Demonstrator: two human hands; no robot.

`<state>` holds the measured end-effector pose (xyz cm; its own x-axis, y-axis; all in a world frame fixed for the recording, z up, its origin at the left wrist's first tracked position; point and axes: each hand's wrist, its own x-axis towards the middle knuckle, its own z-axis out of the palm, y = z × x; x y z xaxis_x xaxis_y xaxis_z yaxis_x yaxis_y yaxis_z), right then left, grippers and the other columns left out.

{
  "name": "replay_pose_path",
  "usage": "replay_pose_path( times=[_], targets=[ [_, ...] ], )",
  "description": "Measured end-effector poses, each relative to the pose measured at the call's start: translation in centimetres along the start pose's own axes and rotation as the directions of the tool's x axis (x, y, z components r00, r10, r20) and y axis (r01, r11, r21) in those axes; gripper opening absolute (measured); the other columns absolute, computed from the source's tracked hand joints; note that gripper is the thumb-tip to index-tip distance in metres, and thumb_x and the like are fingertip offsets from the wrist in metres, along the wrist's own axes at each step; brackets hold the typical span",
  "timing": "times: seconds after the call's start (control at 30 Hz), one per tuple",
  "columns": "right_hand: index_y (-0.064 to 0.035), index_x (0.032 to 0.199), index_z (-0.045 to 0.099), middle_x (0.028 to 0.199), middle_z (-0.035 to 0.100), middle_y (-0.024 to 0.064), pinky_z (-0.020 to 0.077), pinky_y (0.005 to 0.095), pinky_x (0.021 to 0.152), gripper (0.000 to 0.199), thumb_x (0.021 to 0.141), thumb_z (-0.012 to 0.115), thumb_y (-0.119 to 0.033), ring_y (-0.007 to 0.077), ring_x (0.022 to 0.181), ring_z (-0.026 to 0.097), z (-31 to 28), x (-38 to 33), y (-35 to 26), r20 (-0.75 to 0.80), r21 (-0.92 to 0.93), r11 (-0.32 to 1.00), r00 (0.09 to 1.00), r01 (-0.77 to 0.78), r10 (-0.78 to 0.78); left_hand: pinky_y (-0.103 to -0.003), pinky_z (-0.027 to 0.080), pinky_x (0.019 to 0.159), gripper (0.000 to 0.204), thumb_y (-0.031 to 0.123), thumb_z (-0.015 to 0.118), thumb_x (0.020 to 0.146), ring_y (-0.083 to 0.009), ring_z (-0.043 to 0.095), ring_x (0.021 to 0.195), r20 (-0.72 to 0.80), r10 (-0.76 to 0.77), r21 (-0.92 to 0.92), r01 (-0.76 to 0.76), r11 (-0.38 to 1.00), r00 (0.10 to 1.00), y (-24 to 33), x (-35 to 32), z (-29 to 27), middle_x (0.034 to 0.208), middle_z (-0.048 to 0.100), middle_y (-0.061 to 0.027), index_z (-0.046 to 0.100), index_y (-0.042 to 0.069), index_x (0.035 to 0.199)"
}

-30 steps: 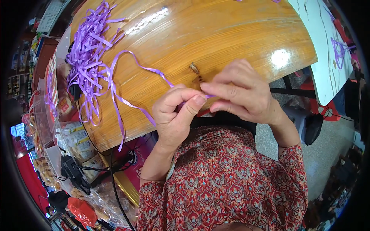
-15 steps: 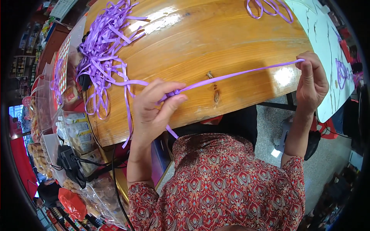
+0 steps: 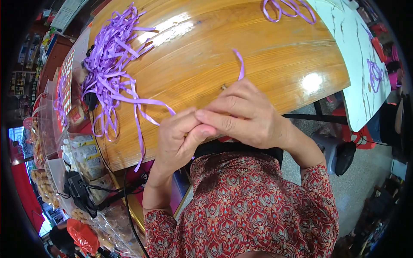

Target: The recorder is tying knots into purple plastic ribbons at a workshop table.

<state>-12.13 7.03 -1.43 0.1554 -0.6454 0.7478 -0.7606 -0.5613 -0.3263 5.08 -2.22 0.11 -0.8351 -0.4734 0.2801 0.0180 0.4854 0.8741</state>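
My left hand (image 3: 178, 137) and my right hand (image 3: 243, 114) meet over the near edge of the wooden table (image 3: 206, 56), fingertips pressed together. Both pinch a purple ribbon strip (image 3: 146, 103). One end of the strip sticks up behind my right hand; the other runs left toward a pile of purple ribbons (image 3: 107, 64) on the table's left part. How the strip lies between my fingers is hidden.
A looped purple ribbon (image 3: 288, 8) lies at the table's far edge. A white marbled table (image 3: 357, 64) stands to the right with another ribbon on it. Packaged goods, a black cable (image 3: 129, 206) and a black device crowd the left.
My right hand, which had stretched the ribbon out far to the right half a second ago, has come back to meet my left hand. The ribbon now slackens on the table.
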Motion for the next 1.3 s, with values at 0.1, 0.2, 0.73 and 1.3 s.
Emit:
replay_pose_path(
  times=[0.1, 0.2, 0.73, 1.3],
  targets=[
    [-0.0023, 0.101, 0.067, 0.085, 0.061, 0.0056, 0.0432, 0.0326, 0.066, 0.037, 0.068, 0.069, -0.018, 0.0210, 0.075, 0.057, -0.6, 0.1, -0.3, -0.028, 0.061, 0.998, 0.999, 0.028, -0.026, -0.030, 0.037, 0.051, 0.022, 0.023, 0.064, 0.085, -0.0214, 0.049, 0.056, 0.141, -0.043, 0.124, 0.025, 0.992, 0.989, 0.8, -0.1, -1.1, 0.064, 0.050, -0.0089, 0.064, 0.002, 0.080],
    [0.0014, 0.096, 0.067, 0.080, 0.060, 0.0062, 0.0421, 0.0323, 0.061, 0.031, 0.070, 0.069, -0.015, 0.0209, 0.069, 0.056, -1.4, 0.1, -0.5, 0.058, 0.060, 0.996, 0.996, 0.071, -0.075, -0.031, 0.036, 0.050, 0.019, 0.022, 0.066, 0.082, -0.0221, 0.049, 0.055, 0.147, 0.005, 0.124, -0.024, 0.992, 0.989, 0.5, -0.1, -0.9, 0.064, 0.050, -0.0086, 0.064, 0.003, 0.080],
    [0.0035, 0.094, 0.061, 0.068, 0.039, -0.0017, 0.0250, 0.0233, 0.053, 0.023, 0.088, 0.062, -0.018, 0.0075, 0.059, 0.032, -10.9, -6.7, 0.7, -0.313, 0.866, 0.474, 0.567, -0.160, 0.762, -0.031, 0.036, 0.062, 0.016, 0.008, 0.075, 0.067, -0.0173, 0.052, 0.058, 0.038, 0.247, 0.176, -0.250, 0.952, 0.968, 2.1, 0.6, -4.8, 0.067, 0.058, -0.0025, 0.067, 0.005, 0.080],
    [0.0100, 0.112, 0.057, 0.071, 0.047, 0.0000, 0.0262, 0.0209, 0.053, 0.028, 0.091, 0.056, -0.008, 0.0063, 0.062, 0.035, -23.3, -18.4, 4.0, -0.564, 0.750, 0.647, 0.378, -0.138, 0.734, -0.025, 0.039, 0.064, 0.018, 0.015, 0.065, 0.084, -0.0138, 0.051, 0.068, -0.203, -0.036, 0.199, 0.077, 0.977, 0.979, -1.7, -4.7, -11.7, 0.072, 0.057, -0.0058, 0.061, -0.001, 0.078]
  ],
)
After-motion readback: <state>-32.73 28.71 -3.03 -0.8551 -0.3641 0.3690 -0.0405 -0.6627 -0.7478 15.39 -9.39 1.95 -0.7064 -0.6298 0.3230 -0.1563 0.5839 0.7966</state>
